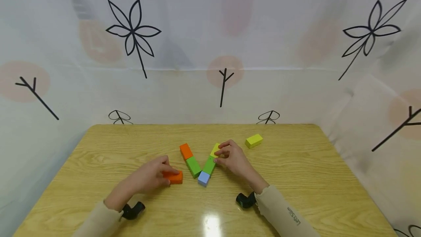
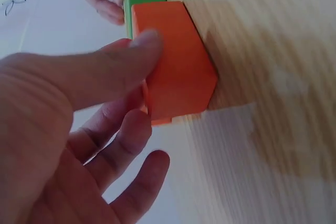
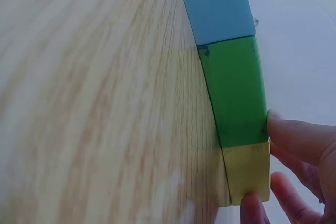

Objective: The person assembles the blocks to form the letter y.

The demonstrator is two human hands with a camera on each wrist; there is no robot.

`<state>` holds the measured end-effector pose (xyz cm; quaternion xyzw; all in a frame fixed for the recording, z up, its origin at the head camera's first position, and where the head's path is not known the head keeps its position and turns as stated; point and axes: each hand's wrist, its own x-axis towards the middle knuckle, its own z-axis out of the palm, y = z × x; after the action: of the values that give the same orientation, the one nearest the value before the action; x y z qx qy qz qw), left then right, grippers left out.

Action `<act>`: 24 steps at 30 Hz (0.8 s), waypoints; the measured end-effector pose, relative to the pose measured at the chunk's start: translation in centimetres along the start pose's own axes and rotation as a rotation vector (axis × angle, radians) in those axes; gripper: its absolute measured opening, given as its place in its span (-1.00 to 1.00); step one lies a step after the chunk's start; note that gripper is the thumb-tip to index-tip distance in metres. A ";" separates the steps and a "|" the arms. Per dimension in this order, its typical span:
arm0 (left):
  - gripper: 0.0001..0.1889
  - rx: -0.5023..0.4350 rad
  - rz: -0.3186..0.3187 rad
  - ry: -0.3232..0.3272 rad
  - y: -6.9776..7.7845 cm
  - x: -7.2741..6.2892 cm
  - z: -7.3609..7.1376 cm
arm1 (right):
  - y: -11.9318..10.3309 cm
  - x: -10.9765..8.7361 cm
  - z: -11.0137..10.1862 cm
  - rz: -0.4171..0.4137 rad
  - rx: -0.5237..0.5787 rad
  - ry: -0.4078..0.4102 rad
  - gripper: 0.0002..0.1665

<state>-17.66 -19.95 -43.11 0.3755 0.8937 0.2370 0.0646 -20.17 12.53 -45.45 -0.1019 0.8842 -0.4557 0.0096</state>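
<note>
My left hand [image 1: 151, 174] pinches an orange block [image 1: 175, 177] between thumb and fingers, left of a V of blocks; in the left wrist view the thumb lies across that block [image 2: 181, 66]. My right hand [image 1: 235, 158] has its fingertips around the yellow block [image 1: 215, 150] at the far end of the V's right arm. In the right wrist view, the thumb is by the seam between this yellow block [image 3: 247, 171] and a green block [image 3: 233, 93]. A blue block [image 1: 204, 179] forms the V's near tip. A green block [image 1: 193, 166] and an orange block [image 1: 186, 151] make its left arm.
Another yellow block [image 1: 254, 140] lies apart at the back right of the wooden table [image 1: 296, 178]. Black curved pieces [image 1: 246, 200] sit by both wrists. A white patterned cloth [image 1: 184, 94] hangs behind the table and along its sides.
</note>
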 end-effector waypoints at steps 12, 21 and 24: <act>-0.61 -0.075 -0.006 -0.095 2.4 0.5 0.9 | 0.0 0.1 0.0 0.013 0.009 -0.006 -0.86; -0.61 -0.091 -0.058 -0.088 4.7 1.2 1.8 | 0.0 0.1 0.0 0.023 0.013 -0.006 -0.86; -0.62 -0.074 -0.055 -0.076 5.3 1.4 1.8 | 0.0 0.1 0.0 0.022 0.018 -0.002 -0.86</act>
<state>-14.69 -15.06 -42.10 0.3567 0.8912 0.2537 0.1190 -20.28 12.49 -45.43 -0.0927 0.8811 -0.4634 0.0166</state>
